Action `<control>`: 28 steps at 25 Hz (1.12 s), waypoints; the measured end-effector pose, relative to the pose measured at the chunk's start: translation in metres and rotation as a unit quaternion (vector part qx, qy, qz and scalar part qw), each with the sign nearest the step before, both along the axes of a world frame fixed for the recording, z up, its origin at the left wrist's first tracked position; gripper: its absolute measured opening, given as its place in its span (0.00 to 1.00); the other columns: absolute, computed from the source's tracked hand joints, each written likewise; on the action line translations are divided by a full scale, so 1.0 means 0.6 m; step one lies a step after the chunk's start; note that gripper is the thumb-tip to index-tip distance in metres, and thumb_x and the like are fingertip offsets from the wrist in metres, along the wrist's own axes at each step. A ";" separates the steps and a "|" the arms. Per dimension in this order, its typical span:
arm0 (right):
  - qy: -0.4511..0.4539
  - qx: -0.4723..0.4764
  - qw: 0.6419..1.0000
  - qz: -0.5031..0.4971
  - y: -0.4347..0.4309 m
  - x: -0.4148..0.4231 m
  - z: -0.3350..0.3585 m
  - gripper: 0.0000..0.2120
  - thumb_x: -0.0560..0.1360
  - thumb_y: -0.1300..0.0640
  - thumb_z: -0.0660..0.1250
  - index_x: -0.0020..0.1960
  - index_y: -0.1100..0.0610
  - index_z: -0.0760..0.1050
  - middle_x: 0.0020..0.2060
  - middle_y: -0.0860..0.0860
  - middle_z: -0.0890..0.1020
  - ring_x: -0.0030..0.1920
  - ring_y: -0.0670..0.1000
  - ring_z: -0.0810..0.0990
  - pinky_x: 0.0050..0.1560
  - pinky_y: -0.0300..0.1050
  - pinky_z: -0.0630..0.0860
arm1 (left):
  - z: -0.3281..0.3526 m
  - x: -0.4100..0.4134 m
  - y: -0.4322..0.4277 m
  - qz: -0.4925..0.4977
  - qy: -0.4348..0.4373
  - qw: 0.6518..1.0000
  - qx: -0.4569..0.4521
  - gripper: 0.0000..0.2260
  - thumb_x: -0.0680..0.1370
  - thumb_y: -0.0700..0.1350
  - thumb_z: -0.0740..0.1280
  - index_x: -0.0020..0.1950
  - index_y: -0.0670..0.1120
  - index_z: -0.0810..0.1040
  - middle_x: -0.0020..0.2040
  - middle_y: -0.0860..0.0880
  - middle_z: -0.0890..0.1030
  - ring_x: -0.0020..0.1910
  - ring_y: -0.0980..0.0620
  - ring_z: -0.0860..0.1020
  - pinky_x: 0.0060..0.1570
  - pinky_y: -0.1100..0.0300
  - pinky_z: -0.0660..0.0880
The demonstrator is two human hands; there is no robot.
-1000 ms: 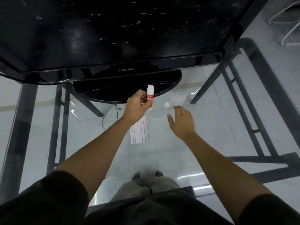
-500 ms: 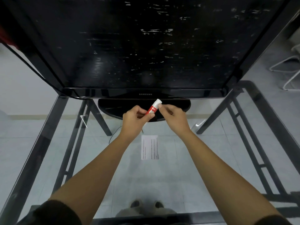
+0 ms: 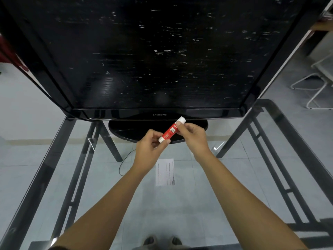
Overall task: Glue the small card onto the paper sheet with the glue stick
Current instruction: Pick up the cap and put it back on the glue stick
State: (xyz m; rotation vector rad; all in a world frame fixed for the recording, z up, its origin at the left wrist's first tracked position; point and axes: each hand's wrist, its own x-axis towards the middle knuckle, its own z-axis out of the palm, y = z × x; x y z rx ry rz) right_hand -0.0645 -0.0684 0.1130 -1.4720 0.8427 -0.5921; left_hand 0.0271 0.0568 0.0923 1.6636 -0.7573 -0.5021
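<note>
L hand (image 3: 150, 147) grips the lower white butt end of the red-bodied glue stick w/ white lettering (image 3: 170, 130), thumb and fingers curled round it. R hand (image 3: 193, 135) pinches the same stick higher up, just under its white top end, so both hands are closed on one thing, held in the air. The stick's long axis runs diagonally, butt low-left and toward the person, top end up-right and pointing away at the monitor. Whether the cap is seated or coming off I can't tell. The white rectangular paper slip w/ dark printed lines (image 3: 165, 172) lies flat on the clear glass table (image 3: 225, 186), apart from both hands on the person's side of them, btwn the two forearms, its long axis running straight toward the person. The L hand looks the nearer one to it. Only this one paper shows (a second piece, card or sheet, I can't make out). So the coming move prob. means bringing the stick back and down, top end turned from away-facing to down-facing over the slip. Beyond the hands stands the big black glossy flat-screen monitor (image 3: 153, 60) on its oval black base (image 3: 129, 129).
</note>
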 end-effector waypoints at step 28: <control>-0.088 -0.020 0.996 0.012 0.017 -0.012 0.043 0.11 0.73 0.47 0.67 0.50 0.53 0.80 0.45 0.50 0.84 0.50 0.45 0.81 0.49 0.34 0.75 | 0.083 -0.012 -0.002 -0.005 0.469 0.882 0.055 0.19 0.78 0.57 0.58 0.43 0.41 0.76 0.27 0.50 0.75 0.21 0.57 0.71 0.22 0.67 0.69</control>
